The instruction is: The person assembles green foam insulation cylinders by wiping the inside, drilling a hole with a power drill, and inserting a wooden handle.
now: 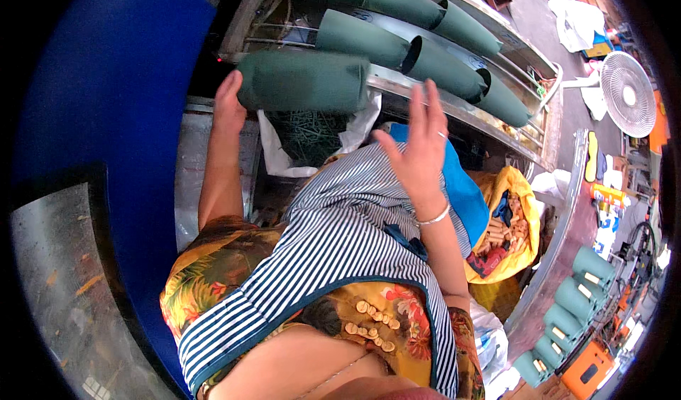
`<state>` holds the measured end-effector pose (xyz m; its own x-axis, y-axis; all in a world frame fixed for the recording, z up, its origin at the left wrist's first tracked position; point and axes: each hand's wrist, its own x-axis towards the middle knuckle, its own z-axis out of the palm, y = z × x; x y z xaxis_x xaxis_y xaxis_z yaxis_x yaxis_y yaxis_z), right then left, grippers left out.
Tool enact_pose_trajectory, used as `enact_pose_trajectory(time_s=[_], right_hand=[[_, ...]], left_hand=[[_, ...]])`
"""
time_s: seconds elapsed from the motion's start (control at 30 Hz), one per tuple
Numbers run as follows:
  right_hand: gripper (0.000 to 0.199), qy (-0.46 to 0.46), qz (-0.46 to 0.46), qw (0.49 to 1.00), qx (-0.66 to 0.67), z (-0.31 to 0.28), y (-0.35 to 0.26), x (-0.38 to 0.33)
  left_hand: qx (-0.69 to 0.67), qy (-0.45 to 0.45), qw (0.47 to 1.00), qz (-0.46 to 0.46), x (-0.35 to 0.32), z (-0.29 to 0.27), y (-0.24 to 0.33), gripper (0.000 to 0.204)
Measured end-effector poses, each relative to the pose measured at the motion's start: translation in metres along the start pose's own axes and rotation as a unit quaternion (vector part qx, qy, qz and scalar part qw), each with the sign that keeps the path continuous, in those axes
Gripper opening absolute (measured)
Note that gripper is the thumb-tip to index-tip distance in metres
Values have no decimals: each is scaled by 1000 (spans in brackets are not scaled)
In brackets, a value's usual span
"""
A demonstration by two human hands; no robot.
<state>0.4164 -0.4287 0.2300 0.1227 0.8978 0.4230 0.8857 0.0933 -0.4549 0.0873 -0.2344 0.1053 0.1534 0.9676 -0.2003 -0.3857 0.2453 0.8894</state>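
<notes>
I saw left hand pressed on nearest green sleeve's end, steadying it on the rack; right hand hovered beside it, fingers spread, holding nothing.

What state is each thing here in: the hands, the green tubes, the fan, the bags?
Left hand: pressed against the near green tube's end.
Right hand: raised, fingers spread, holding nothing.
Near green tube: lying on its side.
Fan: standing; spinning or not, cannot tell.
Yellow bag: open, things inside.
White bag: open.
</notes>
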Motion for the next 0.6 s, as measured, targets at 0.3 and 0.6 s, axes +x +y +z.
enact_pose_trajectory(time_s=[0.3,0.6], right_hand=[[51,-26,263,959,102,-7,31,-103],[40,-2,336,928,164,-6,23,-145]], left_hand=[[235,271,905,229,99,15,51,48],[94,366,899,223,96,1,27,50]])
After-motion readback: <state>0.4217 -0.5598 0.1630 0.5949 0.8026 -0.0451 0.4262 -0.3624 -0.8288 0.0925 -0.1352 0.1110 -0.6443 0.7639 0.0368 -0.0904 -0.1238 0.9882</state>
